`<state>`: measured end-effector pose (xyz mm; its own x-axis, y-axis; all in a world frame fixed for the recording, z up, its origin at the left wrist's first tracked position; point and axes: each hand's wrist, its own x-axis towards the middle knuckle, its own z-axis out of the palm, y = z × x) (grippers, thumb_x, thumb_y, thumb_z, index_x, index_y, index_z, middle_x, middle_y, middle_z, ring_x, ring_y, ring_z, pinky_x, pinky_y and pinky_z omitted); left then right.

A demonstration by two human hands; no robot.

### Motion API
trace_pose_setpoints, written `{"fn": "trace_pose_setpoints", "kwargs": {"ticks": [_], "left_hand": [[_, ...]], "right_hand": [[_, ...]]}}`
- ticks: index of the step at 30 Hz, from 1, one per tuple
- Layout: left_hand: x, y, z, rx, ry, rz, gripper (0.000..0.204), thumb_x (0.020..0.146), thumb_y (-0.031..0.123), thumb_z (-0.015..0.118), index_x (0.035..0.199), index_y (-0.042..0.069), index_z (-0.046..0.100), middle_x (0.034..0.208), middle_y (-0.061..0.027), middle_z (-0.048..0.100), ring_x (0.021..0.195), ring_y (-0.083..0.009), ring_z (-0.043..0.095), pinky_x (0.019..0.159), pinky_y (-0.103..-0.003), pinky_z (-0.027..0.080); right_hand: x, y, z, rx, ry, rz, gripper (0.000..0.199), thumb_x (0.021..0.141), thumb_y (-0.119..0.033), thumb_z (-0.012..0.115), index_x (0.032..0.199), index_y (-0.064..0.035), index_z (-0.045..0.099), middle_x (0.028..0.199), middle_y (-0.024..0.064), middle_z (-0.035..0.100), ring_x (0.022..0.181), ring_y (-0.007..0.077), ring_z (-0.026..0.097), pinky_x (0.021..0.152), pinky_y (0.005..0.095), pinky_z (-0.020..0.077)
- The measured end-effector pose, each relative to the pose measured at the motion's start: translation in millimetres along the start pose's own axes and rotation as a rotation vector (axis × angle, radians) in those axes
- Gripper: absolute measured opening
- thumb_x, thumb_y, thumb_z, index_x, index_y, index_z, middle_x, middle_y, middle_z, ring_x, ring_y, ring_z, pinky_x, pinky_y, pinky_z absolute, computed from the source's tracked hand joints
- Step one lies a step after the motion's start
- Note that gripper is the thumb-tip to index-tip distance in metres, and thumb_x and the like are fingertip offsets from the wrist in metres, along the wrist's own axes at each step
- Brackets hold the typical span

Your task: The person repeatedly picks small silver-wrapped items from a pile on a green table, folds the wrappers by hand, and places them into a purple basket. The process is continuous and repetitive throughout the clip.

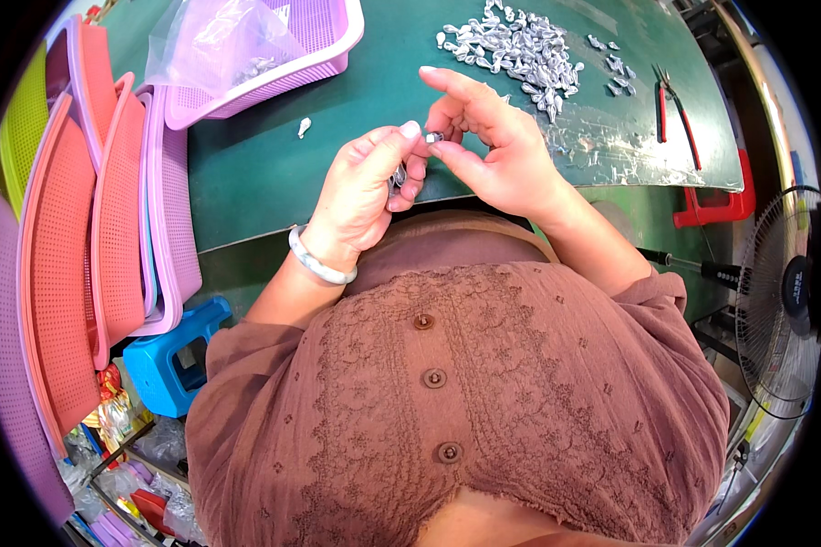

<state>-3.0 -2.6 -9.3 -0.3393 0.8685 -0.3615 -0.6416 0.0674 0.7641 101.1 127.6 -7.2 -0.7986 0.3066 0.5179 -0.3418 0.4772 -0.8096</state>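
**Small silver part pinched between both hands**

Left hand [360, 187] and right hand [493, 146] meet over the table [246, 173] edge. The part [433, 138] sits between left thumb tip and right thumb and forefinger, both clenched on it. More parts look cupped in the left palm. It looks light, rigid, slick: grip its sides. Pile [520, 46] lies beyond the fingertips, pliers [675, 105] right of it.

A crumpled clear plastic bag [219, 41] lay in the purple basket [324, 46] at the table's far left, small silvery pieces inside. More shiny wrapped packets [114, 415] (too blurred to tell apart) sat low at left.
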Motion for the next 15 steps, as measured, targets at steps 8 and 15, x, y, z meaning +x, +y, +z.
{"fn": "trace_pose_setpoints", "kwargs": {"ticks": [8,15], "left_hand": [[0.6,-3.7,-1.5,0.036,0.03,0.019,0.011,0.086,0.016,0.056,0.082,0.006,0.057,0.066,0.0008,0.052,0.052,-0.005,0.044,0.04,-0.014,0.029],[1.1,-4.8,-0.5,0.022,0.012,0.023,0.01,0.087,0.015,0.054,0.085,0.006,0.057,0.068,0.0013,0.053,0.053,-0.0039,0.045,0.042,-0.014,0.03]], "right_hand": [[-0.1,-2.9,-1.1,-0.136,0.003,-0.059,0.061,0.068,0.008,0.06,0.124,-0.0074,0.043,0.073,0.0054,0.055,0.061,0.017,0.053,0.055,0.0266,0.0444],[-1.8,-1.4,0.5,-0.057,0.01,-0.028,0.062,0.068,0.008,0.061,0.125,-0.0081,0.043,0.075,0.0057,0.056,0.062,0.0161,0.053,0.056,0.026,0.0447]]}}
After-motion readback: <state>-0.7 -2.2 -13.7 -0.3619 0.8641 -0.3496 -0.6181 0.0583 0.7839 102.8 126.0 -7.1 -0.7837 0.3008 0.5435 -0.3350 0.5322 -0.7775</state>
